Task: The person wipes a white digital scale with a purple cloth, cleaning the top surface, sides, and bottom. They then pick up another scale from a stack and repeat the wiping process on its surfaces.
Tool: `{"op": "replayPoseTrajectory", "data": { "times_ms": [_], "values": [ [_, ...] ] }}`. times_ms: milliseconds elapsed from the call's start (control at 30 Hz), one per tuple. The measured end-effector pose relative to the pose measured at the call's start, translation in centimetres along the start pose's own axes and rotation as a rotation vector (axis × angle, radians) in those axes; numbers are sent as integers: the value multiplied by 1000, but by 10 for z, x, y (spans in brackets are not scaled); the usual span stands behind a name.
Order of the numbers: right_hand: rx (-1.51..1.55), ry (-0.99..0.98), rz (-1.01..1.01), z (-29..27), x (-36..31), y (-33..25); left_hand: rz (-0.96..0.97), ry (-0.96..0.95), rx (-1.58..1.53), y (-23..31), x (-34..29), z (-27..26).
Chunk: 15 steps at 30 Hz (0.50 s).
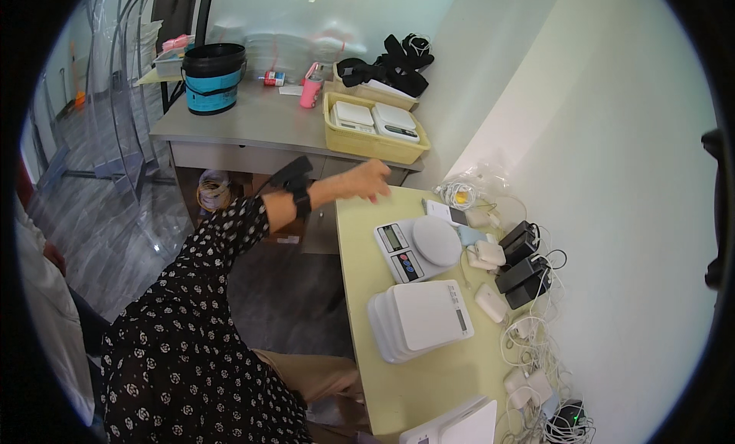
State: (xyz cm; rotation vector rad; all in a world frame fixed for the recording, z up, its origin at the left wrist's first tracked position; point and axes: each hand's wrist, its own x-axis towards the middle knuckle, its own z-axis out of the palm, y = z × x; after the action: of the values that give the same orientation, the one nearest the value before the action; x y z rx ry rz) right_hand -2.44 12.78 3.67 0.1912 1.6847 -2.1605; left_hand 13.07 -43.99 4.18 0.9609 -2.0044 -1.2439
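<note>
My left hand (369,181) reaches out above the far-left corner of the pale yellow table (354,237). A black strap circles its wrist. Its fingers are loosely bent and a little apart, and I see nothing held in them. Closest on the tabletop is a kitchen scale (436,241) with a round white platform and a small display. Nearer to me sits a stack of white flat scales (429,315). One more white scale (467,427) is cut off by the lower edge. I do not see my right hand.
Tangled white cables (536,352), adapters and black power bricks (523,279) line the wall side. On the grey desk (279,122) behind stand a yellow basket (375,144) holding scales, a pink bottle (310,92) and a blue-black bucket (212,80). Another person's sleeve (46,314) shows at left.
</note>
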Motion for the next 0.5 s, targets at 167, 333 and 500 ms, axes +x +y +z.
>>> {"op": "replayPoseTrajectory", "data": {
  "times_ms": [167, 333, 500],
  "values": [
    [108, -163, 160, -8, -2, -1, 408, -457, -213, 65, -97, 75],
    [77, -90, 75, 5, -32, -7, 412, -940, -460, 102, -180, 143],
    [59, 58, 16, 16, -58, 0, 359, -1048, -534, 97, -230, 205]
  ]
}}
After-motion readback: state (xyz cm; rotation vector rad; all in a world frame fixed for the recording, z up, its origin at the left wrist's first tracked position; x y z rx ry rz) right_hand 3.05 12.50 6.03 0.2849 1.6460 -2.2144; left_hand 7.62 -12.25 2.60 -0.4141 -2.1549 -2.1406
